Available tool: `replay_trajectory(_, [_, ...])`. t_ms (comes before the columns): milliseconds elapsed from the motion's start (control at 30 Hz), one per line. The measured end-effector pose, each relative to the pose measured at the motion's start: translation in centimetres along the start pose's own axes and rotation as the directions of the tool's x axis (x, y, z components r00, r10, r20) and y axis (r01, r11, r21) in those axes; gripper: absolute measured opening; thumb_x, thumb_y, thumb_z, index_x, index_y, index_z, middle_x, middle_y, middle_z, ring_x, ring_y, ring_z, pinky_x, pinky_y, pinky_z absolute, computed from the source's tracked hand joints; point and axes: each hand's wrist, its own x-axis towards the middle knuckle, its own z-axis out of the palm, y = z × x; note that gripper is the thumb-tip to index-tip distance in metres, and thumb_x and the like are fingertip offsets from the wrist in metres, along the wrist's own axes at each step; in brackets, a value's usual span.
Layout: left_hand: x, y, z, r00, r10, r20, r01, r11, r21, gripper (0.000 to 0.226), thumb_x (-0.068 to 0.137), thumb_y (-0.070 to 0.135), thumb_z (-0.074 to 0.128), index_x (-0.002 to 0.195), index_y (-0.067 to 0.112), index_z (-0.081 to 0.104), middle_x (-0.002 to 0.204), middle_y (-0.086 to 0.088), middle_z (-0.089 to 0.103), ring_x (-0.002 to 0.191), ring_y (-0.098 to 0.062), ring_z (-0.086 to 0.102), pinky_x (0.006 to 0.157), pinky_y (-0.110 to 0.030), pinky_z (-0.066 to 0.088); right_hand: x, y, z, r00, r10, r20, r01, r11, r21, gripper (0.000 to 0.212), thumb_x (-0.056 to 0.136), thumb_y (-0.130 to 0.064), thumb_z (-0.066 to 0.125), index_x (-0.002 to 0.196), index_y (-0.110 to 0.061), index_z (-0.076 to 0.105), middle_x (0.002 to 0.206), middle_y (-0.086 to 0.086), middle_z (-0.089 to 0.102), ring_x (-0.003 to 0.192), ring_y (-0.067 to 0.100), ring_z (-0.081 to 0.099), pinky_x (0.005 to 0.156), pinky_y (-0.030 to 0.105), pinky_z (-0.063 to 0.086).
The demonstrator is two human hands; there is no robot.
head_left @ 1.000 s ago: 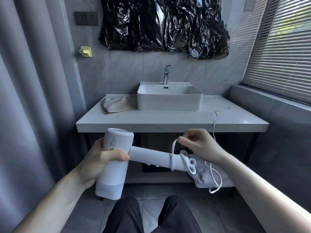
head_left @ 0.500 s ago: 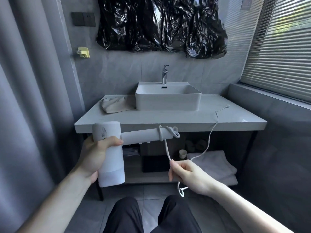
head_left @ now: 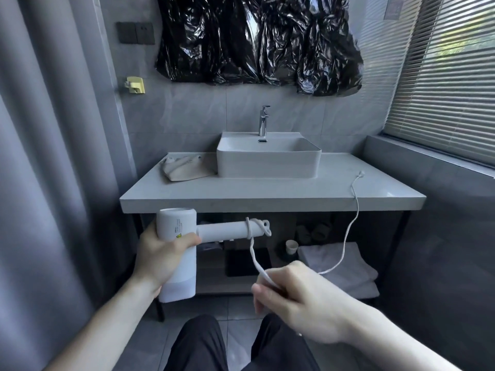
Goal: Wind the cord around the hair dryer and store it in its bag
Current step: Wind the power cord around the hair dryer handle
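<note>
Now left hand (head_left: 160,257) grips hair dryer (head_left: 178,253); right hand (head_left: 297,298) pinches cord (head_left: 253,253): keep tension, lay turns snug beside handle-end loops.

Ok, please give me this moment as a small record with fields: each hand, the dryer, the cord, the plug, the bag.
left hand: the left hand grips the barrel of the white plastic hair dryer
right hand: the right hand pinches the thin white cord below the handle
dryer: handle points to the person's right
cord: a few turns wound near the handle's end
plug: the small white plug lies on the grey stone countertop
bag: the beige cloth bag lies beside the white rectangular basin
</note>
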Motion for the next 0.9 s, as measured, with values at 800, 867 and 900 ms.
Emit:
replay_trajectory(800, [-4.4,4.4,-1.3,0.868,0.142,0.475,-0.16,0.987,-0.002,0.045,0.047,0.028,0.087,0.08,0.005,0.068,0.071,-0.008,0.067,0.067,-0.02,0.064,0.059,-0.027,0.052,6.0,6.3,-5.3,0.913,0.133,-0.386,-0.051,0.975,0.216,0.049,0.099,-0.039,0.076,0.056,-0.025,0.057,0.06,-0.008,0.035,0.059,0.01,0.033,0.059,0.03,0.034])
replay_trajectory(867, [-4.4,4.7,-1.3,0.881,0.137,0.453,-0.132,0.99,-0.042,0.043,0.046,0.029,0.086,0.078,0.006,0.069,0.072,-0.009,0.069,0.066,-0.021,0.066,0.057,-0.027,0.053,6.0,7.2,-4.4,0.925,0.187,-0.33,-0.064,0.935,0.349,0.055,0.1,-0.04,0.074,0.052,-0.025,0.052,0.059,-0.005,0.036,0.057,0.009,0.034,0.058,0.027,0.033])
replay_trajectory(900, [-4.3,4.8,-1.3,0.888,0.13,0.441,-0.115,0.992,-0.061,0.04,0.046,0.029,0.085,0.077,0.008,0.071,0.072,-0.009,0.069,0.066,-0.021,0.067,0.056,-0.028,0.053,5.7,7.5,-3.9,0.933,0.207,-0.294,-0.066,0.902,0.427,0.053,0.099,-0.043,0.075,0.053,-0.024,0.057,0.058,-0.005,0.043,0.056,0.008,0.039,0.058,0.025,0.035])
